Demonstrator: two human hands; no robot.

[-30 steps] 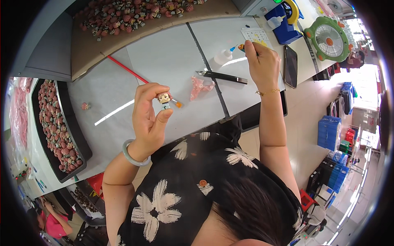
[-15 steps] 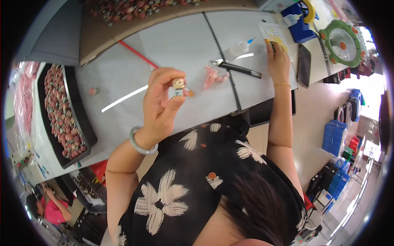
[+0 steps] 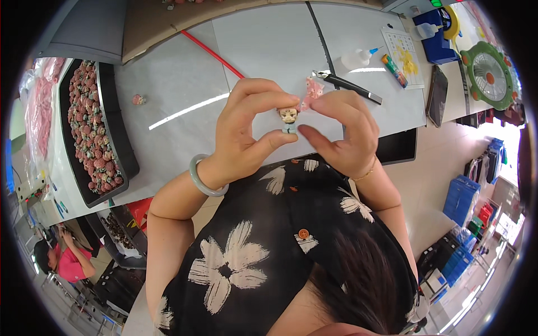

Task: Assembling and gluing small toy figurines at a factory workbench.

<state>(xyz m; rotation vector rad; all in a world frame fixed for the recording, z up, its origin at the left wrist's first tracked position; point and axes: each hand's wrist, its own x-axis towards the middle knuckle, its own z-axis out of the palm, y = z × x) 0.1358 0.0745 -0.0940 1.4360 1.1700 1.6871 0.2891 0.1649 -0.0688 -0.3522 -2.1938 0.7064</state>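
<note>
Between the thumb and index finger of my left hand [image 3: 246, 126] is a small figurine [image 3: 288, 119] with reddish hair and a pale blue-grey body, held upright with its face towards me. Just right of it, my right hand [image 3: 350, 129] is curved, thumb and index finger apart, with nothing seen between them. Whether its fingertips touch the figurine I cannot tell. Behind that hand lies a crumpled pink patterned piece [image 3: 312, 89]. A black-handled cutting tool [image 3: 356, 88] with a metal tip rests beside it.
At left stands a black bin [image 3: 134, 159] full of small figurines, and one loose figurine [image 3: 139, 99] lies near it. A red rod [image 3: 213, 54] crosses the table. Further right are a glue bottle [image 3: 357, 57], a green-orange tube [image 3: 395, 71], a phone [image 3: 437, 96] and a green fan [image 3: 490, 75].
My right hand has come leftwards from beside the printed sheet to the figurine, and the green-orange tube now shows. My left hand has moved right with the figurine. The view has shifted slightly.
</note>
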